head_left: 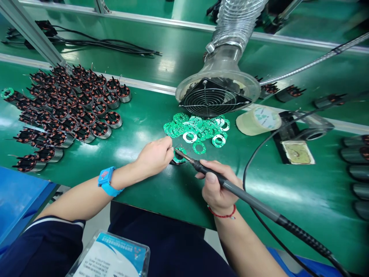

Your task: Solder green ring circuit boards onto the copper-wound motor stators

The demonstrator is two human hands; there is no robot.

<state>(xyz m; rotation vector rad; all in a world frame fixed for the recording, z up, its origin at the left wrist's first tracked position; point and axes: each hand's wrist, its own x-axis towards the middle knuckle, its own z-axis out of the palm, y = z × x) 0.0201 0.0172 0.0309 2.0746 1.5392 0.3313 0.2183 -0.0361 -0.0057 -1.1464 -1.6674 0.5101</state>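
Note:
My right hand [216, 188] is closed round a black soldering iron [230, 186], its tip touching a green ring-shaped circuit board [179, 154] that sits on a small dark motor stator on the green mat. My left hand [155, 156], with a blue wrist strap [106, 181], is pinched shut at the board's left edge; whether it holds a solder wire or the part is too small to make out. A pile of several green ring boards [198, 129] lies just beyond.
Several wound copper stators [69, 107] crowd the left of the mat. A fume extractor hood [217, 92] with its hose stands behind the boards. A tape roll [258, 120], a solder sponge stand [296, 152] and dark cylinders [357, 169] are at the right.

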